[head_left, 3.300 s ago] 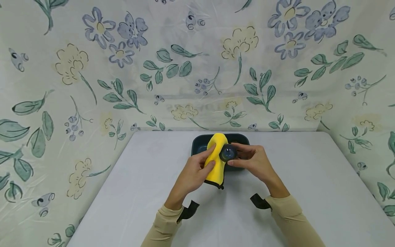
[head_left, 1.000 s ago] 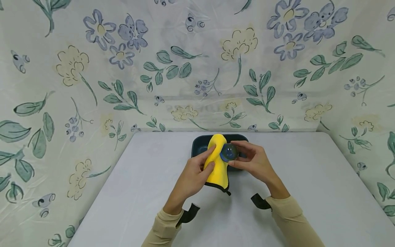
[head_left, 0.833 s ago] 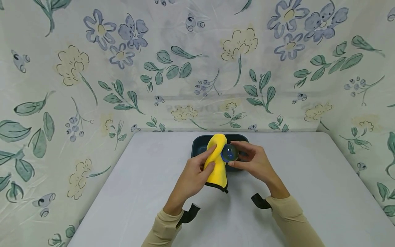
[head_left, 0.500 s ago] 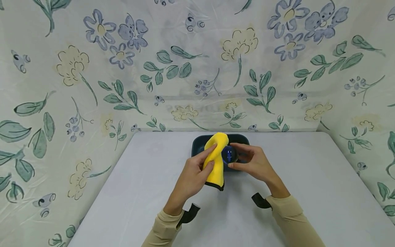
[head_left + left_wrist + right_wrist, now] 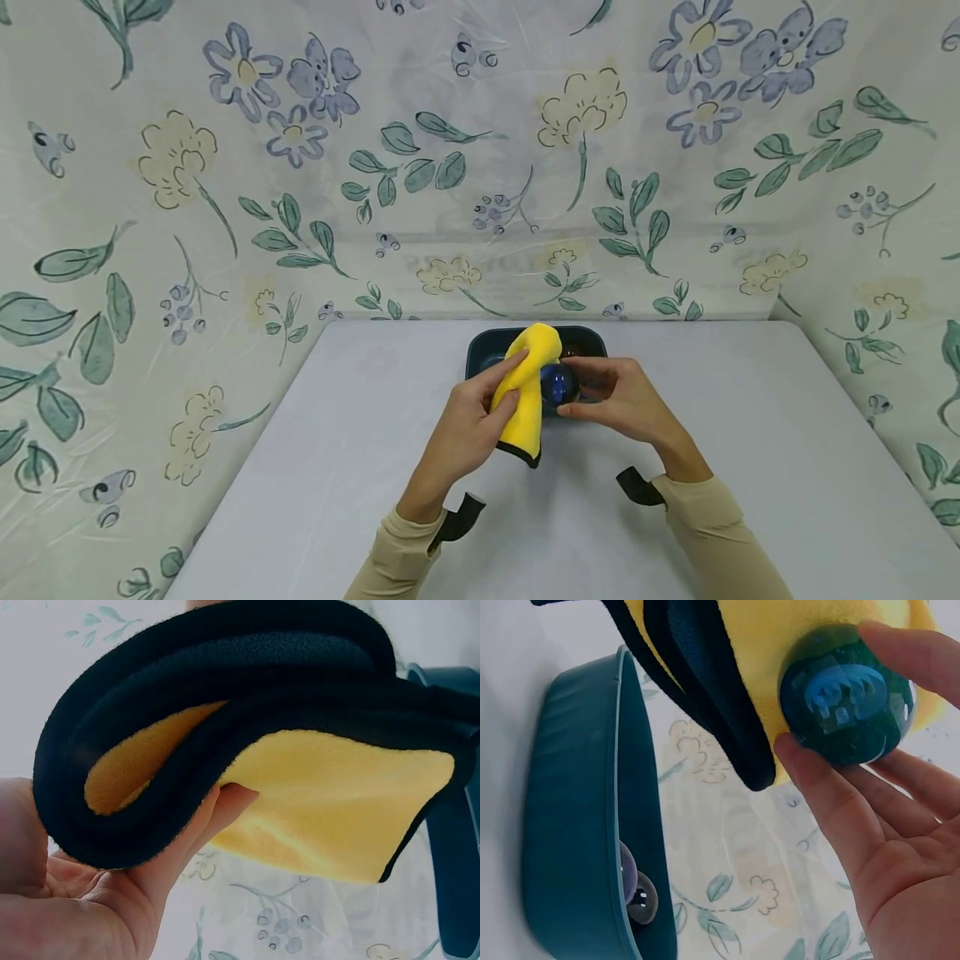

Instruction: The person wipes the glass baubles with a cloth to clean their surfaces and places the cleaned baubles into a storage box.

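Above the dark tray (image 5: 480, 346) near the table's (image 5: 315, 467) far edge, left hand (image 5: 468, 421) gripping yellow cloth (image 5: 528, 392), right hand (image 5: 622, 404) pinching blue ball (image 5: 557, 383), bare tabletop either side, ball now lower than a second ago.

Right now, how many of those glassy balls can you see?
2: a blue-green ball held by the right hand against the yellow cloth, one dark ball in the teal tray. More may be hidden.

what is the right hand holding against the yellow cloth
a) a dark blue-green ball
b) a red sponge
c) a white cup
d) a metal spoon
a: the right hand pinches a dark blue-green ball between thumb and fingers, pressed against the yellow cloth that the left hand grips, just above the dark tray.
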Demonstrator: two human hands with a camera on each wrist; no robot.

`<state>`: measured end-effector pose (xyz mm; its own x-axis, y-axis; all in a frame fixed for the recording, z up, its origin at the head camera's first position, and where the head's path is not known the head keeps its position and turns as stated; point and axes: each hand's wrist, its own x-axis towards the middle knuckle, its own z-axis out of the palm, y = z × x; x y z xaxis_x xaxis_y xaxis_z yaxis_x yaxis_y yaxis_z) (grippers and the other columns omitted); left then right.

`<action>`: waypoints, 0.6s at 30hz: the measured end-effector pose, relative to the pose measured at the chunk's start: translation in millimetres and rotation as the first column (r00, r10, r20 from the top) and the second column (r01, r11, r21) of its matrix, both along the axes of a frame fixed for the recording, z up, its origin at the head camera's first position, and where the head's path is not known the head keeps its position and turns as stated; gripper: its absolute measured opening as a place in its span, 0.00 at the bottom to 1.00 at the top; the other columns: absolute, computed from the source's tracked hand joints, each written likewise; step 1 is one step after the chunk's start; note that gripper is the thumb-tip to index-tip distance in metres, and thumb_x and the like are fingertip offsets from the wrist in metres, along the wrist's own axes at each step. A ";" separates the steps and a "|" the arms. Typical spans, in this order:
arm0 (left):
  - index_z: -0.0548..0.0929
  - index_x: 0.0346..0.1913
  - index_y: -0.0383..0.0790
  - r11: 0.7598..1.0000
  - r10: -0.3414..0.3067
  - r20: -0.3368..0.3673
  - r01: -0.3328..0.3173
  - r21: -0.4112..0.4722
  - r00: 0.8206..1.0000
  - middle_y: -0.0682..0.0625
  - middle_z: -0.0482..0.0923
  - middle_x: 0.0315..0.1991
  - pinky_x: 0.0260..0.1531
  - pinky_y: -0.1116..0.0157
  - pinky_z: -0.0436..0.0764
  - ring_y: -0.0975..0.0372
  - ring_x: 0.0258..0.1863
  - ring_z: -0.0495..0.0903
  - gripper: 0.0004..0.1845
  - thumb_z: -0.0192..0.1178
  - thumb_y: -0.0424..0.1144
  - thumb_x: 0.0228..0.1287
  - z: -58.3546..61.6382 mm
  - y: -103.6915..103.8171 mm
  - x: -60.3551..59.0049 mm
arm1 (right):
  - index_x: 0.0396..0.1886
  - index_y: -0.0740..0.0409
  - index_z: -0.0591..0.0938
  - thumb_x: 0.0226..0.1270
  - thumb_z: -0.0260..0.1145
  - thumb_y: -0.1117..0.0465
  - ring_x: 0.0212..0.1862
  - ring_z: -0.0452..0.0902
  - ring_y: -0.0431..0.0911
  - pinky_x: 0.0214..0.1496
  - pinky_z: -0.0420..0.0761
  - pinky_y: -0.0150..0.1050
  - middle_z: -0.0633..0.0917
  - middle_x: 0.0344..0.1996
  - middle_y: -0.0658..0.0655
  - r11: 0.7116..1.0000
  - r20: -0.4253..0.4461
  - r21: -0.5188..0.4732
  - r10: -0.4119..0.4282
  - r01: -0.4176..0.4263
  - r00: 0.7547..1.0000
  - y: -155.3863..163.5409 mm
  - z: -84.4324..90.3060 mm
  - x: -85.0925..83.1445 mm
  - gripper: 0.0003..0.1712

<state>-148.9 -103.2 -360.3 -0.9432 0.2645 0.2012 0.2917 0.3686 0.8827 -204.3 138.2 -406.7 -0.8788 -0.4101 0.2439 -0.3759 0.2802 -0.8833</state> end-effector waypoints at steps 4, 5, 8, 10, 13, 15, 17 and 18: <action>0.72 0.75 0.45 1.000 0.006 -0.007 -0.006 -0.009 1.000 0.40 0.81 0.61 0.42 0.68 0.88 0.57 0.39 0.82 0.26 0.54 0.32 0.77 1.1 -1.5 -0.1 | 0.64 0.66 0.81 0.55 0.80 0.63 0.61 0.84 0.61 0.60 0.85 0.49 0.84 0.62 0.67 1.000 -0.004 0.001 0.026 -0.026 1.000 -0.6 1.4 2.0 0.35; 0.72 0.75 0.45 1.000 0.008 -0.008 -0.008 -0.013 1.000 0.40 0.81 0.60 0.42 0.68 0.87 0.58 0.39 0.82 0.26 0.54 0.32 0.77 1.4 -1.9 0.0 | 0.64 0.66 0.81 0.55 0.80 0.63 0.61 0.85 0.61 0.60 0.85 0.50 0.84 0.62 0.67 0.999 -0.008 -0.003 0.034 -0.034 0.999 -1.0 1.9 2.8 0.35; 0.72 0.75 0.45 0.999 0.012 -0.016 -0.013 -0.029 1.000 0.40 0.82 0.61 0.42 0.69 0.87 0.58 0.39 0.81 0.26 0.55 0.32 0.77 1.9 -2.9 0.0 | 0.64 0.66 0.81 0.54 0.81 0.64 0.60 0.85 0.59 0.59 0.86 0.50 0.85 0.62 0.65 0.998 -0.009 -0.019 0.057 -0.057 0.998 -2.8 3.5 5.1 0.36; 0.72 0.75 0.45 0.999 0.011 -0.023 -0.012 -0.045 1.000 0.41 0.82 0.61 0.41 0.70 0.86 0.59 0.38 0.81 0.26 0.55 0.33 0.77 1.8 -3.5 -0.3 | 0.65 0.65 0.81 0.53 0.81 0.64 0.60 0.85 0.59 0.58 0.86 0.49 0.84 0.62 0.64 0.997 -0.005 -0.035 0.075 -0.076 0.997 -4.1 4.3 6.5 0.37; 0.72 0.75 0.45 0.998 0.007 -0.033 -0.009 -0.064 0.999 0.41 0.82 0.60 0.39 0.72 0.85 0.60 0.36 0.80 0.26 0.55 0.33 0.77 1.2 -4.4 -0.8 | 0.65 0.65 0.81 0.53 0.81 0.64 0.61 0.85 0.56 0.57 0.87 0.45 0.84 0.63 0.63 0.993 0.002 -0.059 0.099 -0.099 0.995 -6.0 4.7 8.4 0.37; 0.72 0.75 0.44 0.997 0.002 -0.039 -0.005 -0.072 0.999 0.40 0.82 0.59 0.38 0.73 0.84 0.60 0.35 0.79 0.26 0.55 0.33 0.77 0.3 -5.0 -1.5 | 0.64 0.65 0.82 0.53 0.80 0.65 0.60 0.86 0.53 0.57 0.87 0.44 0.84 0.63 0.64 0.991 -0.001 -0.076 0.110 -0.110 0.994 -6.7 4.3 9.3 0.36; 0.72 0.75 0.44 0.997 -0.003 -0.041 0.000 -0.073 0.999 0.40 0.82 0.60 0.37 0.73 0.83 0.61 0.35 0.79 0.26 0.54 0.32 0.77 -0.4 -5.6 -1.8 | 0.64 0.66 0.82 0.53 0.80 0.65 0.58 0.87 0.48 0.57 0.87 0.43 0.85 0.62 0.64 0.989 -0.003 -0.091 0.116 -0.116 0.993 -7.3 4.1 10.2 0.36; 0.72 0.75 0.44 0.997 -0.006 -0.042 0.003 -0.074 0.999 0.40 0.82 0.60 0.36 0.73 0.83 0.60 0.35 0.79 0.26 0.54 0.32 0.77 -0.6 -5.9 -2.0 | 0.64 0.66 0.82 0.53 0.80 0.66 0.58 0.87 0.45 0.57 0.87 0.42 0.85 0.62 0.64 0.988 -0.005 -0.099 0.119 -0.119 0.993 -7.6 4.1 10.6 0.35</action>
<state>-150.8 -109.1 -360.9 -0.9329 0.2846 0.2207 0.3301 0.4307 0.8400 -193.7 130.7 -402.6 -0.8254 -0.4860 0.2874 -0.4003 0.1448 -0.9049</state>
